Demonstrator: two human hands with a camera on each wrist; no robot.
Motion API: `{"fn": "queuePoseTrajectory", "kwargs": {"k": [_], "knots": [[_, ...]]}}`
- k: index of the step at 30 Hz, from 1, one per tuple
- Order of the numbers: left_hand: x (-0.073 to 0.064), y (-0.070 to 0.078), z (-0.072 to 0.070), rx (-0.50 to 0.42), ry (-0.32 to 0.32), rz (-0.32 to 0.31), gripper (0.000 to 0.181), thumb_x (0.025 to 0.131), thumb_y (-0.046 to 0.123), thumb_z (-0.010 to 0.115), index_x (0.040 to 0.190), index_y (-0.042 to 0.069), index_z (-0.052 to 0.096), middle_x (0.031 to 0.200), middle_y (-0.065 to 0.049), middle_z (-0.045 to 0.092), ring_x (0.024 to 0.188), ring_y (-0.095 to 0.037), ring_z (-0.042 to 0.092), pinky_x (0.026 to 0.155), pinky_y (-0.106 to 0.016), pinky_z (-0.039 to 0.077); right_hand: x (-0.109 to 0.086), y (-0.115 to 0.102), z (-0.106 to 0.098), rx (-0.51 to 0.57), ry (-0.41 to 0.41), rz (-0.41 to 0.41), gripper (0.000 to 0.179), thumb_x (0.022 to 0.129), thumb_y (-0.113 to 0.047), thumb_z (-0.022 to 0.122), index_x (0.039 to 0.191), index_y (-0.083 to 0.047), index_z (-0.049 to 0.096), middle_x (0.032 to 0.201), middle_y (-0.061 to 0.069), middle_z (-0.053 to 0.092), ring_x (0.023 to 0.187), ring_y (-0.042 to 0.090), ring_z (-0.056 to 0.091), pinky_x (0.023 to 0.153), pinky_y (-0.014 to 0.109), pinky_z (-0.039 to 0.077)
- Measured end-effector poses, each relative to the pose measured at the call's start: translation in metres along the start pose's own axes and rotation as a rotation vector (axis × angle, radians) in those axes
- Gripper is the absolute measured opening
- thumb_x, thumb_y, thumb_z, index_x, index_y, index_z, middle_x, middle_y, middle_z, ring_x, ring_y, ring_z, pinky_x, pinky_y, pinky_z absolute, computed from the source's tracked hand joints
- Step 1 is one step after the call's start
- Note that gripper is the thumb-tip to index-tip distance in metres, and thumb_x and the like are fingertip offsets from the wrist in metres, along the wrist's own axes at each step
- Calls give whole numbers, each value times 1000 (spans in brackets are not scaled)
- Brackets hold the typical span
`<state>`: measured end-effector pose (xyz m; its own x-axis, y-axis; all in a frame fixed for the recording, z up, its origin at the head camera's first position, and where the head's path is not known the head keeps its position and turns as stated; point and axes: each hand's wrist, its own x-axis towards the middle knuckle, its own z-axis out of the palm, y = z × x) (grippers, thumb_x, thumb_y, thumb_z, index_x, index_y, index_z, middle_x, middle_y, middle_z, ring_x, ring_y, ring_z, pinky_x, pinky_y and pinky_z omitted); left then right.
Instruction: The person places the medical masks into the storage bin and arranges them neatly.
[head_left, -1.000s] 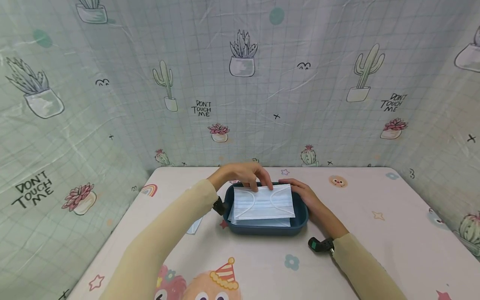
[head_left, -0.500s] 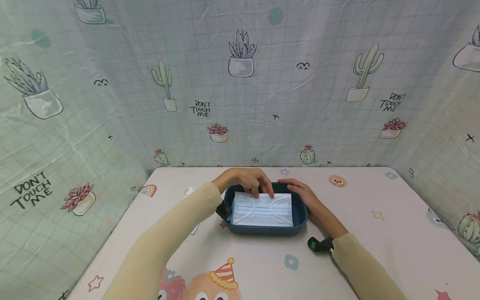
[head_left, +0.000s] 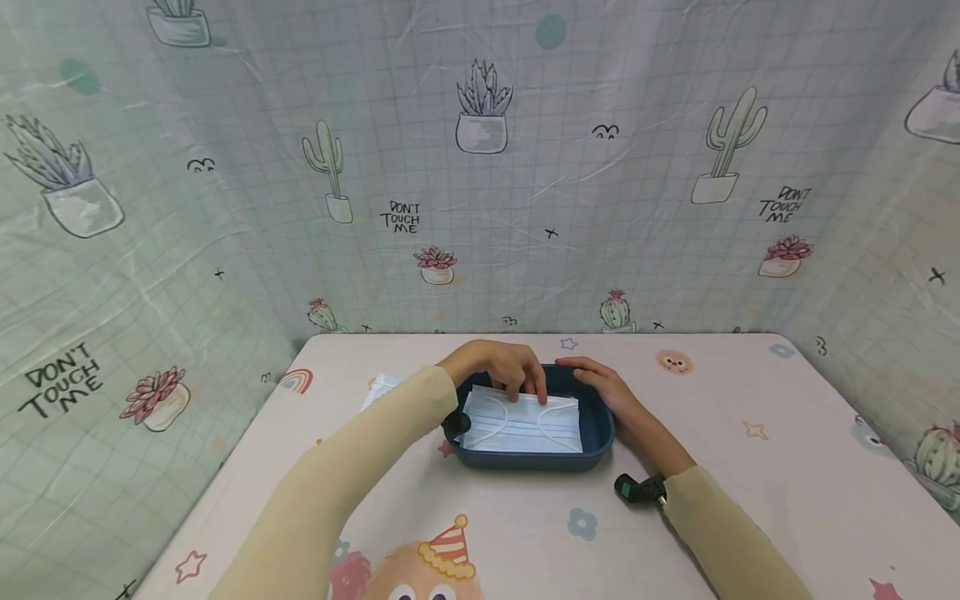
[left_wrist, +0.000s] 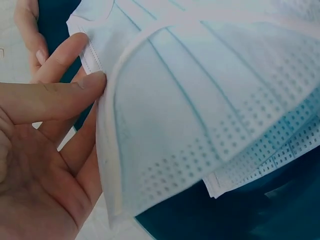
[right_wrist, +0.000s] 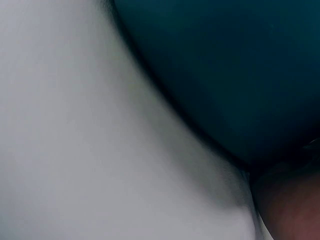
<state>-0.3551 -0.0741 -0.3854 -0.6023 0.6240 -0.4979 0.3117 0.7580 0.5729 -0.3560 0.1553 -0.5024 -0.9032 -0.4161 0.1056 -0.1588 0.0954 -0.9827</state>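
A pale blue face mask (head_left: 522, 423) with white ear loops lies over the dark blue plastic tray (head_left: 525, 461), in the middle of the table. My left hand (head_left: 510, 367) reaches in from the back and pinches its far edge. In the left wrist view, thumb and fingers of that hand (left_wrist: 45, 165) hold the border of the mask (left_wrist: 155, 110). More mask layers (left_wrist: 235, 182) show underneath. My right hand (head_left: 607, 385) rests along the tray's back right rim, fingers fairly straight. The right wrist view is dark, showing the tray's wall (right_wrist: 225, 75) and a blurred bit of hand.
Another mask (head_left: 382, 386) lies on the table left of the tray, partly covered by my left sleeve (head_left: 360, 458). The white table (head_left: 720, 517) bears cartoon prints. A patterned curtain (head_left: 555, 183) stands behind it and along both sides.
My left hand has lowered the mask into the tray and come slightly toward me. Its near edge now sits close to the tray's front wall. My right hand has stayed at the rim.
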Motion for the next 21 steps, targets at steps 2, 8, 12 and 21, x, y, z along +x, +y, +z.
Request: {"fn": "queuePoseTrajectory", "kwargs": {"k": [2, 8, 12, 21], "knots": [[2, -1, 1, 10, -1, -2, 46, 85, -22, 58, 117, 6, 76, 92, -2, 65, 70, -11, 50, 52, -26, 33, 0, 0, 0, 7, 5, 3, 43, 108, -19, 46, 148, -7, 54, 163, 15, 42, 158, 35, 23, 129, 62, 9], [4, -2, 2, 44, 14, -6, 42, 87, -20, 56, 114, 5, 77, 91, -1, 61, 67, -10, 44, 52, -24, 34, 1, 1, -1, 5, -3, -19, 44, 107, -20, 47, 148, -4, 54, 162, 18, 43, 158, 35, 23, 129, 62, 9], [3, -3, 2, 78, 32, -5, 38, 87, -20, 56, 108, 4, 78, 89, 0, 55, 64, -10, 39, 53, -23, 36, 3, 2, -1, 17, 1, -44, 44, 107, -17, 47, 147, -1, 54, 160, 20, 44, 158, 35, 25, 130, 60, 9], [3, -5, 3, 99, 74, -12, 31, 87, -18, 63, 103, 4, 78, 88, -2, 61, 77, -12, 53, 60, -26, 47, 2, 1, 0, 0, 2, -5, 45, 107, -19, 46, 149, -4, 53, 162, 17, 43, 159, 34, 23, 130, 62, 7]]}}
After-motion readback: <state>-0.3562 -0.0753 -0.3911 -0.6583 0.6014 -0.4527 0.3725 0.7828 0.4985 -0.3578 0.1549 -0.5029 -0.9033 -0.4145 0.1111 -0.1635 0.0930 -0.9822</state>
